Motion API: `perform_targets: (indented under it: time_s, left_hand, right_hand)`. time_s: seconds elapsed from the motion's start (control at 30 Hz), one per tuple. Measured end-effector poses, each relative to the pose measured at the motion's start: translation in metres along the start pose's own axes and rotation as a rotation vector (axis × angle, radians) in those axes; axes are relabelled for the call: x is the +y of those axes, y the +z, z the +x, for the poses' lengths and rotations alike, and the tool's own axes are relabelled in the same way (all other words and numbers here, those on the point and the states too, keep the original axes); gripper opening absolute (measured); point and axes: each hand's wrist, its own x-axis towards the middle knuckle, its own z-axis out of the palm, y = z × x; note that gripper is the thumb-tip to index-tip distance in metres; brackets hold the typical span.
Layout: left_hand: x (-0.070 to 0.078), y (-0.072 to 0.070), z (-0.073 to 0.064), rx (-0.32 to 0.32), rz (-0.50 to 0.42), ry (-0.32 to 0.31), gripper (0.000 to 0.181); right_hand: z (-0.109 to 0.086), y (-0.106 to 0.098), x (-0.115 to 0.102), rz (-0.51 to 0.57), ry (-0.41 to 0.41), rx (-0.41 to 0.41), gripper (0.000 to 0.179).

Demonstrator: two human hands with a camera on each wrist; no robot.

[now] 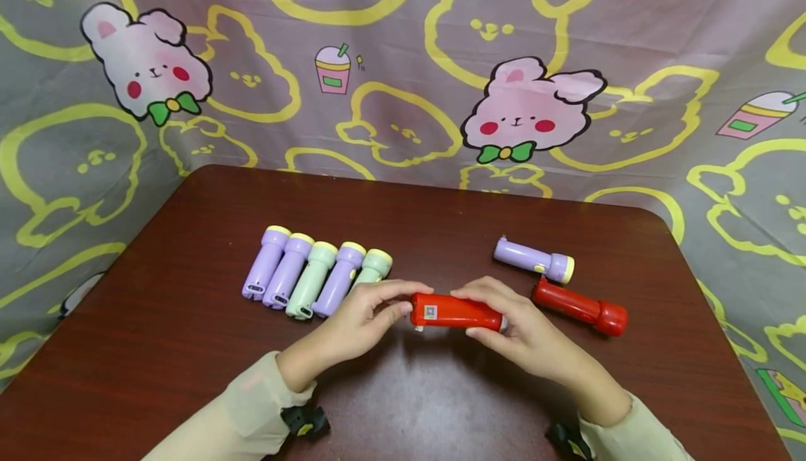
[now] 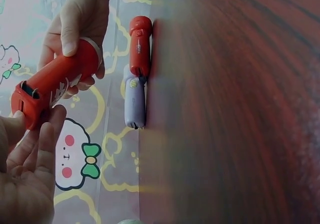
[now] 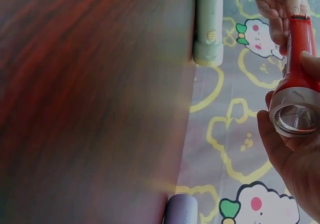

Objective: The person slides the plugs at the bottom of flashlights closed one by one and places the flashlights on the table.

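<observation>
Both hands hold a red flashlight (image 1: 460, 311) level over the table. My left hand (image 1: 362, 317) pinches its tail end between thumb and fingers. My right hand (image 1: 525, 328) grips it around the head end. A small square label (image 1: 431, 312) shows on the body. In the left wrist view, a dark slot (image 2: 30, 90) with metal prongs lies at the tail. The right wrist view shows the clear lens (image 3: 297, 119) in its pale ring. Right of the hands lie a second red flashlight (image 1: 576, 307) and a purple flashlight (image 1: 529, 257).
Left of the hands, several purple and green flashlights lie side by side in a row, among them a green one (image 1: 311, 280). The dark wooden table (image 1: 208, 349) ends at a patterned curtain (image 1: 403, 55) behind and at the sides.
</observation>
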Motion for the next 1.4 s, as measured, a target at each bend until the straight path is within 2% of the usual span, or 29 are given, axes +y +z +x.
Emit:
perform_targets:
  time_s: [0.63, 0.93, 1.13, 1.4]
  left_hand:
    - [-0.0009, -0.002, 0.0008, -0.005, -0.011, 0.007, 0.024]
    - [-0.0012, -0.004, -0.0039, -0.066, -0.062, -0.016, 0.027]
    - [-0.0031, -0.0053, -0.0062, -0.097, -0.028, 0.014, 0.028]
    - [-0.0045, -0.0076, -0.008, -0.144, -0.008, 0.044, 0.029]
  right_hand:
    - [0.0005, -0.0001, -0.0001, -0.007, 0.002, -0.008, 0.055]
    - [-0.0018, -0.0004, 0.0002, -0.022, -0.02, 0.002, 0.053]
    - [-0.0027, -0.0011, 0.0019, -0.018, -0.024, 0.018, 0.052]
    - [-0.0021, -0.0009, 0.0054, 0.015, -0.098, 0.061, 0.054]
